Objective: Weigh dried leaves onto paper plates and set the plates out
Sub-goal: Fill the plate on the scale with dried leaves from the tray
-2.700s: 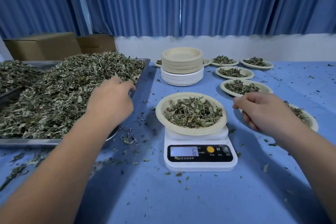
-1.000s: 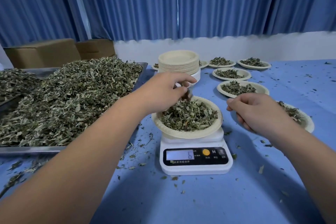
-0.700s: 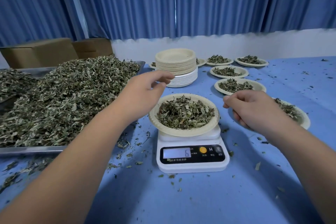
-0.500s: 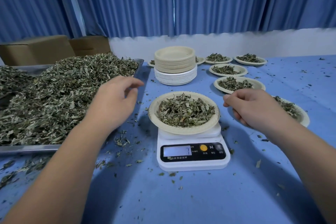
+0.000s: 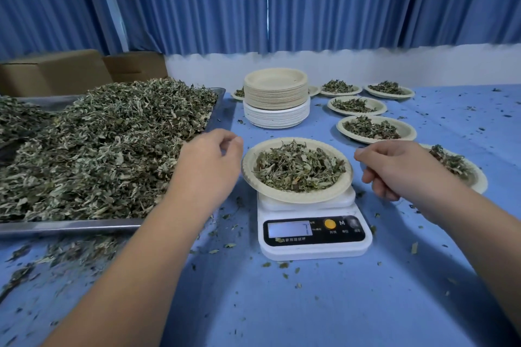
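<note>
Scale (image 5: 313, 251) readout unreadable. Plate (image 5: 296, 198) between curled fingers of our left hand (image 5: 208, 170), right hand (image 5: 403, 170); palms hidden, we cannot tell grip.

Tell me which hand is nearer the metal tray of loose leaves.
Left. The left hand is at the metal tray's right edge; the right hand sits past the plate on the scale, well clear of the tray.

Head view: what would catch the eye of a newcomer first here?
The heap of dried leaves filling the metal tray on the left stands out first. Next comes the plate of leaves on the white scale at the centre, with the left hand and right hand close beside it. Behind stands a stack of empty plates, with filled plates to its right.
</note>
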`<state>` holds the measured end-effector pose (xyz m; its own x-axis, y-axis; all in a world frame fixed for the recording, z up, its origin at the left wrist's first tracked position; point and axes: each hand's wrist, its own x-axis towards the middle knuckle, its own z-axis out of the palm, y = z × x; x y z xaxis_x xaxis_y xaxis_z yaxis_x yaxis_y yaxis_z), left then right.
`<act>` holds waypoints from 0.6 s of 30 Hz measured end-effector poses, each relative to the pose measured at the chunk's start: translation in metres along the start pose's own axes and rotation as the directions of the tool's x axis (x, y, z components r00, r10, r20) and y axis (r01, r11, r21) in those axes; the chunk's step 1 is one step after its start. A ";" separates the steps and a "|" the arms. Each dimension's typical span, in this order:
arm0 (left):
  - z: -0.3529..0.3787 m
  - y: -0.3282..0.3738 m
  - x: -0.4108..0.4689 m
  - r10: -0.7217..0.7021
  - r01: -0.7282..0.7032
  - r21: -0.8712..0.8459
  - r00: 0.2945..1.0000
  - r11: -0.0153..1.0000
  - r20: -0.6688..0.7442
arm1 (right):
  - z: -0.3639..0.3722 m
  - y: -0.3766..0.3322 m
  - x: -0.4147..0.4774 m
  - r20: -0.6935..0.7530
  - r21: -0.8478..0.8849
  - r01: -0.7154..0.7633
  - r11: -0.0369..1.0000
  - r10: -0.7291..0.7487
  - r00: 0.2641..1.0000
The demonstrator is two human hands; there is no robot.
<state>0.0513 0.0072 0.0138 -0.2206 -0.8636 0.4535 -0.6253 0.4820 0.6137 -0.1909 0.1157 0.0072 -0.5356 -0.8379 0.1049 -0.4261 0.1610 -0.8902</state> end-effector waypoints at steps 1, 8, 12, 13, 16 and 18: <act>0.002 0.001 -0.001 -0.071 0.072 -0.010 0.996 0.997 0.052 | 0.002 -0.001 -0.001 0.008 0.016 -0.008 1.000 0.008 1.000; 0.009 -0.002 -0.005 -0.182 0.228 -0.190 0.956 0.955 0.229 | 0.009 -0.002 -0.006 0.080 0.073 -0.043 0.996 0.037 0.996; 0.011 0.002 -0.005 -0.200 0.275 -0.341 0.950 0.899 0.239 | 0.007 -0.004 -0.004 0.069 0.186 -0.057 0.981 0.045 0.997; 0.011 0.004 -0.006 -0.202 0.282 -0.383 0.951 0.880 0.235 | 0.007 -0.005 -0.004 0.066 0.224 -0.067 0.972 0.054 0.996; 0.014 0.011 -0.012 -0.145 0.231 -0.470 0.967 0.852 0.211 | 0.003 -0.006 -0.002 0.050 0.328 -0.079 0.941 0.066 0.997; 0.016 0.016 -0.016 -0.092 0.182 -0.518 0.977 0.836 0.194 | -0.002 -0.005 0.000 0.019 0.365 -0.085 0.927 0.084 0.996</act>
<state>0.0326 0.0260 0.0060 -0.3035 -0.9164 0.2609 -0.1748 0.3227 0.9302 -0.1897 0.1161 0.0125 -0.5551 -0.8315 0.0216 -0.0839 0.0302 -0.9960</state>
